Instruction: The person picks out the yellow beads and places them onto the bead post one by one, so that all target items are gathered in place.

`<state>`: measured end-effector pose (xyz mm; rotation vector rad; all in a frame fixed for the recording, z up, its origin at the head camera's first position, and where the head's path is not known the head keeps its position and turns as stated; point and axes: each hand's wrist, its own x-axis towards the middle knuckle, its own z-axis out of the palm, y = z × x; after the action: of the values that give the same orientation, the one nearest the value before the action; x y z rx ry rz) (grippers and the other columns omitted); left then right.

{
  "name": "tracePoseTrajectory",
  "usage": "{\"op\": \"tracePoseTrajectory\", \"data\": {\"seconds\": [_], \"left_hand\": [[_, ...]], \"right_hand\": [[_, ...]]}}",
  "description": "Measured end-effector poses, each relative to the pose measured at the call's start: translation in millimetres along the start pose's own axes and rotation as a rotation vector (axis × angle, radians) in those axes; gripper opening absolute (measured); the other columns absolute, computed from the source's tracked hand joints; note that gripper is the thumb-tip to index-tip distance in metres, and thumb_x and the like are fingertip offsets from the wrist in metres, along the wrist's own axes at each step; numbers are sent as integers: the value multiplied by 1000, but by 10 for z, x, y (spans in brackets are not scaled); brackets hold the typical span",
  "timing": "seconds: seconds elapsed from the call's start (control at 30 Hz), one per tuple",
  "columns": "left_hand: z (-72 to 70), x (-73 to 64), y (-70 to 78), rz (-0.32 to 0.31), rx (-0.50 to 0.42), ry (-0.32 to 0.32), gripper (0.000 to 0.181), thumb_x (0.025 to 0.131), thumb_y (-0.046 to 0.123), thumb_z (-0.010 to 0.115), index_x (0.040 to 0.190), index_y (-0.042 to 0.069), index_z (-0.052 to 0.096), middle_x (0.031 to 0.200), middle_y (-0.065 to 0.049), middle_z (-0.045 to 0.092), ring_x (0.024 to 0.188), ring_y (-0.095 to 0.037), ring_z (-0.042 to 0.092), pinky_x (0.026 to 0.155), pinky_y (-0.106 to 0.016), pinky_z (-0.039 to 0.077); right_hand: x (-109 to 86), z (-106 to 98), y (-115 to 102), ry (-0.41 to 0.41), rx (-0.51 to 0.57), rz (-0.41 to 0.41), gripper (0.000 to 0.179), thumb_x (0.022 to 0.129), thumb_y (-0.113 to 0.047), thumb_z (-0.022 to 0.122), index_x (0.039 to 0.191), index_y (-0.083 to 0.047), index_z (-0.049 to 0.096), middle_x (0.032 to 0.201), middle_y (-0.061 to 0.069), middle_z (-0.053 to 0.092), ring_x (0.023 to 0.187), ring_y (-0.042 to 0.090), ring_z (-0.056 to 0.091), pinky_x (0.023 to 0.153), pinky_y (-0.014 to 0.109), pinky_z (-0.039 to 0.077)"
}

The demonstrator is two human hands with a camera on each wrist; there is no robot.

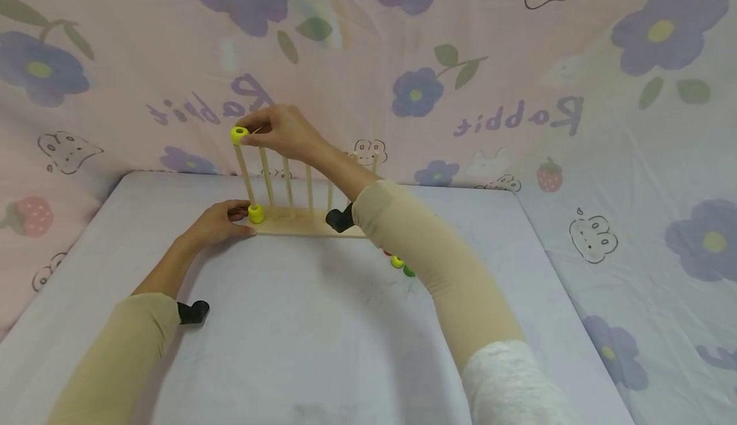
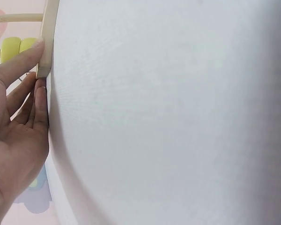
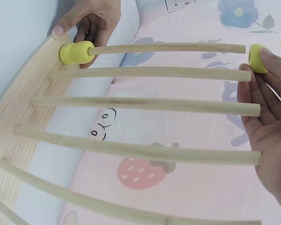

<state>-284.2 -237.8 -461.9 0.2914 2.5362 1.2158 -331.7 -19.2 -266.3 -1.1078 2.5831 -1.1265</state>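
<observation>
Just beyond an end peg's [image 3: 168, 48] tip, the right hand [image 1: 288, 132] pinched a yellow bead [image 1: 237, 139] between thumb and fingers; the left hand [image 1: 214, 225] gripped the wooden base's [image 1: 299, 228] end. A loosened pinch or misaligned hole could have dropped the bead. Mirrored "Rabbit" lettering [image 1: 521, 118] marked the backdrop [image 1: 357, 79].

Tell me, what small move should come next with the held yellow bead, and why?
Probably lower the held yellow bead onto the end peg: the right hand pinches it right at that peg's tip, two more yellow beads already sit at the peg's foot, and the left hand holds the wooden base.
</observation>
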Motion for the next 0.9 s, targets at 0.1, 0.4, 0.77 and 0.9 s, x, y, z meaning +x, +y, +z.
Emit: {"op": "tracePoseTrajectory", "data": {"seconds": [0.1, 0.4, 0.77, 0.9], "left_hand": [[-4, 3, 4, -3, 2, -2, 85, 87, 25, 79, 150, -7, 33, 146, -30, 44, 134, -42, 43, 114, -52, 35], [-22, -6, 18, 5, -2, -15, 85, 87, 26, 79, 150, -8, 32, 147, -30, 42, 135, -43, 43, 114, -52, 35], [-15, 13, -1, 0, 2, -16, 85, 87, 27, 78, 150, -8, 32, 147, -30, 42, 136, -43, 42, 114, -53, 34], [-7, 10, -9, -9, 8, -13, 85, 87, 27, 78, 150, -7, 32, 147, -30, 42, 136, -43, 42, 115, -53, 33]], "right_hand": [[20, 12, -6, -11, -18, -4, 36, 93, -23, 72, 126, -11, 69, 112, -3, 73, 94, 1, 66, 82, 13, 51], [61, 56, -14, -56, -58, 4, 33, 93, -25, 72, 125, -15, 71, 114, -6, 73, 96, -1, 65, 83, 12, 50], [66, 87, -7, -94, -112, 32, 32, 93, -27, 71, 124, -16, 72, 113, -6, 73, 99, -2, 66, 85, 10, 49], [59, 91, 1, -99, -116, 18, 32, 93, -25, 71, 124, -15, 72, 113, -5, 74, 99, -1, 66, 86, 10, 48]]}}
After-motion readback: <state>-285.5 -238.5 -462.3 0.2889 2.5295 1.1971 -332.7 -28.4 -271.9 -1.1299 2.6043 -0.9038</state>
